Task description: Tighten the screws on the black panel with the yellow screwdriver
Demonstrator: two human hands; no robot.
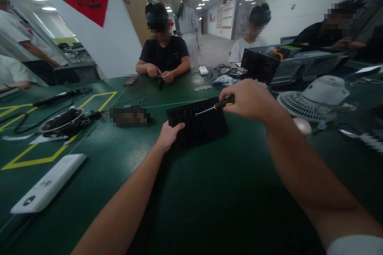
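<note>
The right hand [249, 99] is closed around a screwdriver [214, 106], whose long axis lies nearly level, tip pointing toward 8 o'clock over the black panel [199, 125]. The panel lies flat at the centre of the green table [209, 191], long side running 9 to 3. The left hand [168, 135] clamps the panel's 8 o'clock corner.

1. My left hand [168, 135] grips the near left corner of a black ribbed panel [199, 125] lying flat on the green table [209, 191].
2. My right hand [249, 99] holds a screwdriver [214, 107] with a black-and-yellow handle, its tip over the panel's far side.
3. A white fan [317, 97] lies near the table's right edge.
4. A white box [49, 183] rests near the left edge.
5. A person in a black shirt [164, 53] sits at the far edge.
</note>
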